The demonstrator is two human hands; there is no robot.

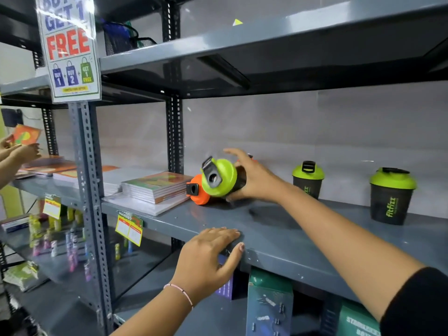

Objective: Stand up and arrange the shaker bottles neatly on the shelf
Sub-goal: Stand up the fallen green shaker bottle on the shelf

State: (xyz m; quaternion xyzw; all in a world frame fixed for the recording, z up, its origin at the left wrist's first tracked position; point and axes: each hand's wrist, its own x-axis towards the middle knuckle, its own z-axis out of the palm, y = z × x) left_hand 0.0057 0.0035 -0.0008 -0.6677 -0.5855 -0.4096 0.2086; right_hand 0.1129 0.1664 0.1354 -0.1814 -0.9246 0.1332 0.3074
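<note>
Green-lidded bottle (219,178) lies gripped by right hand (254,180).

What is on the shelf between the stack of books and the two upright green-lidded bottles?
In the head view, two tipped-over bottles lie there: an orange-lidded one and a green-lidded one, which the right hand grips.

A grey metal rack (89,166) with perforated uprights is seen against a pale grey wall (315,122). Its shelf boards (278,229) are painted dull grey-blue and are marked by small scratches. A "Buy 2 Get 1 Free" sign (69,48) is fixed to one upright. Yellow price tags (129,227) are hung from the shelf edge. Soft, even light is reflected on the upper shelf (266,32).
</note>
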